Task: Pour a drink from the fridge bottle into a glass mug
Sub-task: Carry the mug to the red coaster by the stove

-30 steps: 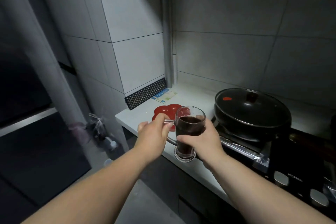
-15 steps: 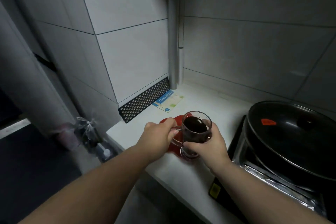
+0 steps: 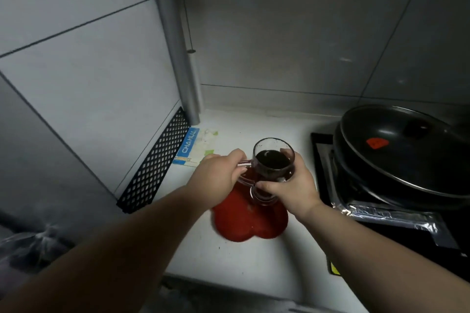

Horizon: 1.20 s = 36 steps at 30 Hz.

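A clear glass mug (image 3: 272, 160), partly filled with a dark drink, stands upright over a red flower-shaped mat (image 3: 250, 218) on the white counter (image 3: 244, 262). My left hand (image 3: 221, 175) grips the mug's handle on its left side. My right hand (image 3: 292, 185) wraps around the mug's body from the right and front. The mug's base sits at or just above the mat; contact is hard to tell. No bottle is in view.
A black lidded pan (image 3: 404, 152) sits on a stove (image 3: 381, 218) close to the right. A blue and white card (image 3: 194, 147) lies by a black perforated grille (image 3: 155, 162) at the left wall. A grey pipe (image 3: 178, 58) runs up the corner.
Both hands have carried the mug forward from the counter's front edge to over the red mat. The view has moved closer and tilted down over the counter.
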Available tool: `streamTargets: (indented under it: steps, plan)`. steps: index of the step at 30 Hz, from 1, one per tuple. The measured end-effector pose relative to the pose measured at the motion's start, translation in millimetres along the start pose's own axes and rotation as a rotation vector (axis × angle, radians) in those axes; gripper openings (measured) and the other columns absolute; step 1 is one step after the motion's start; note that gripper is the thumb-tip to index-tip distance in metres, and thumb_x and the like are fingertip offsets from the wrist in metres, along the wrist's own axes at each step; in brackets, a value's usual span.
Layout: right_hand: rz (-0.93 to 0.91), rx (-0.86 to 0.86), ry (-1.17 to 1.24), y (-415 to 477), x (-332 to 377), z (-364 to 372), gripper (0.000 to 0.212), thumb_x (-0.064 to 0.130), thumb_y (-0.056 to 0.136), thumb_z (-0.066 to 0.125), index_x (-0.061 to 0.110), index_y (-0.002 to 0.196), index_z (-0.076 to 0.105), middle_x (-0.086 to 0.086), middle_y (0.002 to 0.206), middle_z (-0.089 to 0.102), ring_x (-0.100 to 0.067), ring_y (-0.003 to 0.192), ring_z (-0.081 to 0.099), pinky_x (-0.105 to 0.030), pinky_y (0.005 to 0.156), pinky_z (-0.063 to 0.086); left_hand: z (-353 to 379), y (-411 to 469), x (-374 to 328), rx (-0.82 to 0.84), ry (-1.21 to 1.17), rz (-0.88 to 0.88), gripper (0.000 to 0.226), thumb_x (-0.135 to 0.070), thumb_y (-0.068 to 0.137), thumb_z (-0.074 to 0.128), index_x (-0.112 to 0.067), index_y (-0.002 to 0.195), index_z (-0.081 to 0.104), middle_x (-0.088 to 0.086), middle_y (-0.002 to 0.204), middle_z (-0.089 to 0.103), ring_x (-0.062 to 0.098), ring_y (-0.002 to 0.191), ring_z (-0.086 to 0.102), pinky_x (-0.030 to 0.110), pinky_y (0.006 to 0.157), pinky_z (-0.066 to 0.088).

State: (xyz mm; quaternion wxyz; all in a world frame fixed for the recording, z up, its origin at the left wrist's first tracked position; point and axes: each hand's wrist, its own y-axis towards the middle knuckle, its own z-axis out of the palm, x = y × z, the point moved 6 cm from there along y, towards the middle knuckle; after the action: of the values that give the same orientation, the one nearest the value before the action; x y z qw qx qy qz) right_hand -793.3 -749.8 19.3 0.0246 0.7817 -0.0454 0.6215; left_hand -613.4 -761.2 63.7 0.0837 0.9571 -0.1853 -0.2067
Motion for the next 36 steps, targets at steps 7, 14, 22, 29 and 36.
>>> streamTargets:
  steps: [7,14,22,29,36]
  plan:
    - [0.035,-0.087,-0.059,4,-16,19,0.087,0.022,0.046,0.092,0.03,0.122,0.051,0.01,0.107,0.067,-0.004,0.098,0.065,-0.027,0.092,0.052,11,9,25,-0.005,-0.007,0.104,0.018,-0.031,0.095,0.051,-0.019,0.108,0.053,0.004,0.08,0.065,0.028,0.084,0.054,0.033,0.071,0.034]
    - [0.066,-0.112,-0.077,-1,-28,41,0.089,0.03,0.045,0.089,0.032,0.124,0.048,0.013,0.111,0.065,-0.008,0.106,0.061,-0.028,0.096,0.048,20,7,47,0.035,-0.027,0.13,0.015,-0.029,0.094,0.053,-0.022,0.107,0.052,-0.001,0.077,0.065,0.025,0.075,0.059,0.034,0.065,0.044]
    - [0.091,-0.129,-0.076,0,-36,54,0.087,0.027,0.047,0.09,0.038,0.122,0.048,0.017,0.109,0.064,0.002,0.103,0.06,-0.023,0.094,0.048,26,5,61,0.025,-0.034,0.104,0.015,-0.031,0.095,0.052,-0.024,0.108,0.053,-0.003,0.08,0.065,0.023,0.08,0.056,0.037,0.07,0.047]
    - [0.069,-0.13,-0.073,-5,-37,51,0.086,0.01,0.056,0.091,0.033,0.127,0.048,0.019,0.11,0.062,0.017,0.095,0.055,-0.002,0.078,0.041,31,0,57,0.005,-0.043,0.109,0.015,-0.025,0.092,0.057,-0.018,0.105,0.057,0.005,0.077,0.065,0.03,0.078,0.057,0.038,0.069,0.047]
    - [0.059,-0.135,-0.096,-11,-36,50,0.083,0.01,0.057,0.091,0.046,0.116,0.045,0.022,0.107,0.06,0.013,0.101,0.055,0.0,0.08,0.04,36,-2,59,0.064,-0.028,0.077,0.017,-0.03,0.095,0.052,-0.021,0.109,0.054,0.006,0.085,0.065,0.027,0.082,0.058,0.04,0.07,0.048]
